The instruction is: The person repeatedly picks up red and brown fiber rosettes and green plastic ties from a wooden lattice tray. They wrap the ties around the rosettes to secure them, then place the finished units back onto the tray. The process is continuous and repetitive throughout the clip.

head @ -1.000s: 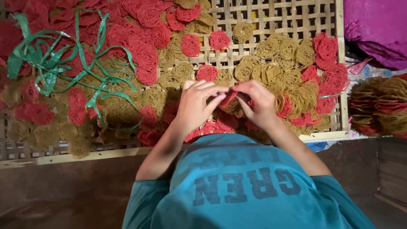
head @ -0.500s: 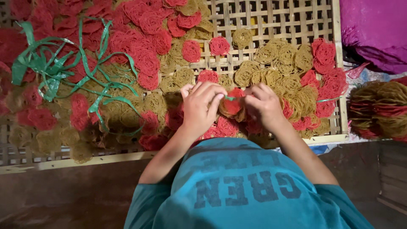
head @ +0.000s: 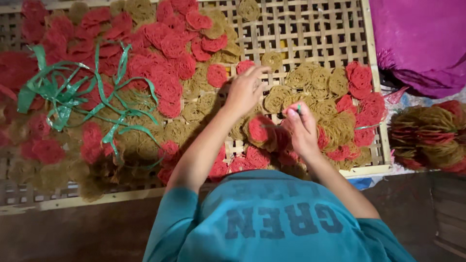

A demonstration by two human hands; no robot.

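Noodle nests, red and tan, cover most of the bamboo lattice tray [head: 335, 29], which we take as our landmark. Largest first: the tray itself, a flat woven grid with a pale wooden rim, lies on a dark floor. Off its right edge sits a magenta cloth bundle [head: 422, 43], and below that, also off the right edge, a tied stack of nests [head: 429, 138]. Across the tray's left half we note a loose tangle of green plastic strips [head: 82, 102] lying over the red nests.

Near the tray's lower right, the right hand [head: 302, 131] is closed around a small bunch of nests [head: 264, 131], thumb and forefinger pinched on what looks like a short end of green strip [head: 299, 108]; the rest of that strip we cannot trace. The left hand [head: 245, 90] is spread, fingers released and extended, reaching toward the middle of the tray over a tan nest [head: 272, 59]; we cannot tell whether the fingertips touch it.

Handling, as we judge it: each nest looks like a dried coil of thin strands, so light, stiff and brittle, likely to shed fragments if squeezed at the centre. The surface appears rough, not slippery. We would take hold by the outer rim, flat between fingers and thumb, or support a stack from beneath and at the sides. The strip seems thin, limp and slick, best pinched near its end.
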